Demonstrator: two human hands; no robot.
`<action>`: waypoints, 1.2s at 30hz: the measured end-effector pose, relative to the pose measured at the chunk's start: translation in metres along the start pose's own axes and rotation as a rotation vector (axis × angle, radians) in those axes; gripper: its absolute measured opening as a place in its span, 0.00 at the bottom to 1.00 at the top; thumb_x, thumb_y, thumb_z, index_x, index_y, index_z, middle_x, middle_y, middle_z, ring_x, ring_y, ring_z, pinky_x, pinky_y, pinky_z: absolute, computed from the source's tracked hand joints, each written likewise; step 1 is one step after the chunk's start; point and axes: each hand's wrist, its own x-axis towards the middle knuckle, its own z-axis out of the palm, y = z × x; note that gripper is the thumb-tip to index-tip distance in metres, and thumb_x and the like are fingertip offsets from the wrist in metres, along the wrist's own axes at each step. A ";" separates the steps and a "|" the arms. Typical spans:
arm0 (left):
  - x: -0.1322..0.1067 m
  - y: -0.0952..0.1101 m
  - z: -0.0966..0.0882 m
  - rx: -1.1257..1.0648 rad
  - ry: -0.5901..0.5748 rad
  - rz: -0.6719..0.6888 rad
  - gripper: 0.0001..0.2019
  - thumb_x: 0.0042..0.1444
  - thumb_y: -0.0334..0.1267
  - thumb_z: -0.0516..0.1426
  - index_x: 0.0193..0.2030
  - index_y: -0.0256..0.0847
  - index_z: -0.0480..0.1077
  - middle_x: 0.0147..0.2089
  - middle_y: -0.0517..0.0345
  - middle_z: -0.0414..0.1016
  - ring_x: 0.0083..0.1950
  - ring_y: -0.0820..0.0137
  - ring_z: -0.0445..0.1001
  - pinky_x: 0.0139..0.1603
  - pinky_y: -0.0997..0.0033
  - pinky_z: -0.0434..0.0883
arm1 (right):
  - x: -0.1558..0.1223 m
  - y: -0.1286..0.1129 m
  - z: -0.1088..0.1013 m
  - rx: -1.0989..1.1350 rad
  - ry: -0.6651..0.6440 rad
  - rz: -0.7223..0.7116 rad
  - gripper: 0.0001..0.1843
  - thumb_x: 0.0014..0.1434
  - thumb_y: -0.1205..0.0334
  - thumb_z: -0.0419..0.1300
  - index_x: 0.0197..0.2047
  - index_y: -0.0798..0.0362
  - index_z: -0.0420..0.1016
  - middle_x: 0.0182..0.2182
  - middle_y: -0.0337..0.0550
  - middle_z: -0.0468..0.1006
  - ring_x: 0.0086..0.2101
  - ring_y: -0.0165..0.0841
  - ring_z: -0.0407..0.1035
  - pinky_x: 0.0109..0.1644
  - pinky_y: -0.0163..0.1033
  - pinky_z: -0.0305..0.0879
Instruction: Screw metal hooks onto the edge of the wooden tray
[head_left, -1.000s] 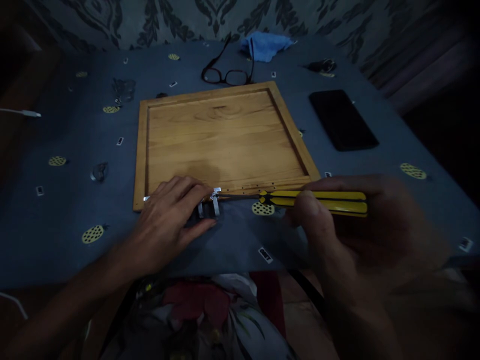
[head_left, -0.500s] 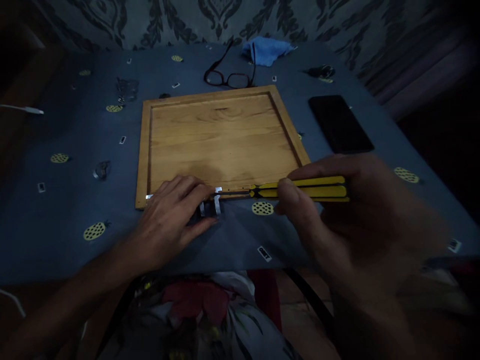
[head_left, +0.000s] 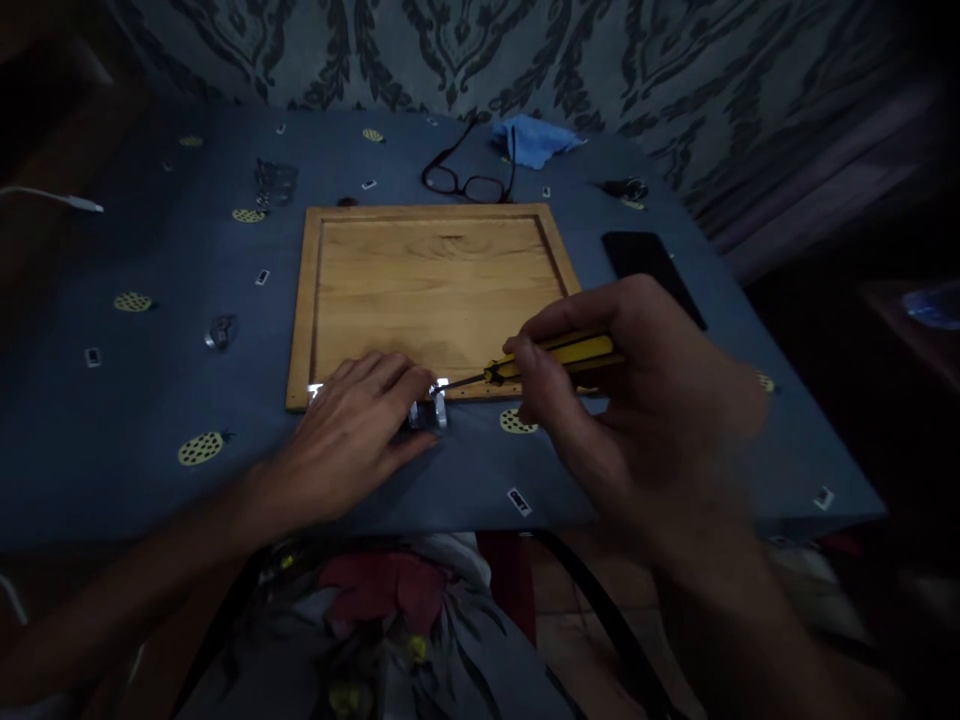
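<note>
A framed wooden panel (head_left: 442,285) lies flat on the table. My left hand (head_left: 360,415) presses down at its near edge, thumb and fingers closed around a shiny metal hinge (head_left: 440,410); most of the hinge is hidden under the hand. Another bright metal bit (head_left: 314,391) shows on the panel edge left of the hand. My right hand (head_left: 645,400) grips the yellow handle of a screwdriver (head_left: 555,358), its shaft pointing left. The tip meets the hinge beside my left fingers; whether it sits in a screw cannot be made out. Small dark holes dot the edge to the right.
Behind the panel lie eyeglasses (head_left: 469,184) and a blue cloth (head_left: 538,142). A black phone (head_left: 652,265) is at right, near a small dark object (head_left: 626,188). On the left are a loose metal part (head_left: 221,331), a clear bag (head_left: 275,183) and a white cable (head_left: 79,203).
My right hand has moved left with the screwdriver, bringing its tip onto the hinge and tilting the shaft down. My left hand stays on the hinge. The view has shifted slightly.
</note>
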 end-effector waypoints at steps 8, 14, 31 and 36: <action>0.003 -0.001 -0.011 0.115 -0.047 0.031 0.17 0.63 0.44 0.65 0.53 0.38 0.70 0.50 0.50 0.73 0.53 0.55 0.73 0.53 0.57 0.70 | 0.008 -0.005 0.000 -0.094 -0.056 -0.111 0.03 0.68 0.63 0.61 0.41 0.48 0.71 0.32 0.34 0.78 0.28 0.30 0.76 0.31 0.37 0.71; 0.012 -0.005 -0.010 0.114 -0.143 0.053 0.21 0.63 0.49 0.65 0.53 0.37 0.70 0.51 0.49 0.73 0.55 0.56 0.72 0.56 0.56 0.70 | 0.012 -0.007 -0.003 -0.020 -0.114 -0.089 0.03 0.69 0.62 0.59 0.40 0.47 0.71 0.32 0.36 0.79 0.30 0.31 0.76 0.33 0.39 0.72; 0.013 -0.002 0.003 0.158 -0.072 0.017 0.22 0.64 0.54 0.62 0.52 0.36 0.72 0.52 0.45 0.74 0.56 0.52 0.71 0.54 0.54 0.67 | 0.013 0.002 0.002 0.345 -0.047 0.099 0.11 0.67 0.61 0.65 0.52 0.41 0.81 0.41 0.38 0.82 0.27 0.30 0.76 0.25 0.36 0.73; 0.012 -0.004 0.004 0.140 -0.051 0.029 0.18 0.64 0.50 0.63 0.50 0.37 0.72 0.50 0.47 0.74 0.54 0.53 0.71 0.53 0.55 0.67 | 0.013 0.007 0.003 0.375 -0.039 0.102 0.11 0.64 0.61 0.68 0.50 0.41 0.82 0.39 0.39 0.81 0.31 0.33 0.77 0.23 0.35 0.72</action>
